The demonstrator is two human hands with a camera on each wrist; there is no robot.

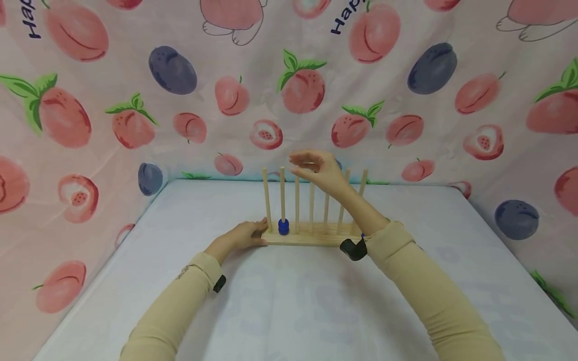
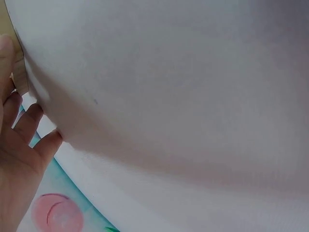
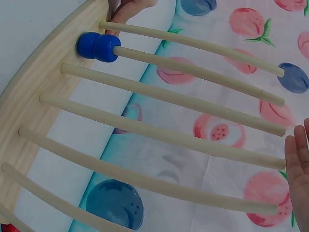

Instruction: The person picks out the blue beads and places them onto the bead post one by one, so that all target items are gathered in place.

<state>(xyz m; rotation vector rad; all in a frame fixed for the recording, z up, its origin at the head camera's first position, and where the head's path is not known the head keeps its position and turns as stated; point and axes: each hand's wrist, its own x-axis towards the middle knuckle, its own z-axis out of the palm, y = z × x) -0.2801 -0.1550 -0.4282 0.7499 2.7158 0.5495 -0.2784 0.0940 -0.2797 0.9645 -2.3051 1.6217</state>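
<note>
A pale wooden peg stand [image 1: 311, 239] with several upright rods stands on the table. Two blue beads [image 3: 98, 47] sit stacked at the foot of the second rod from the left. My left hand [image 1: 246, 234] holds the left end of the base; in the left wrist view its thumb lies over the wood [image 2: 19, 72] and the other fingers spread beside it. Up at the rod tops, my right hand [image 1: 322, 170] has its thumb and fingers apart, with nothing seen between them. In the right wrist view, its fingers [image 3: 295, 157] reach beside the rod ends.
A white cloth covers the table [image 1: 280, 296]. Behind it hangs a fruit-print curtain [image 1: 253, 60]. Part of a red piece [image 3: 9, 229] shows low in the right wrist view, by the base. My right forearm and its black wrist camera [image 1: 354, 249] cover the stand's right end.
</note>
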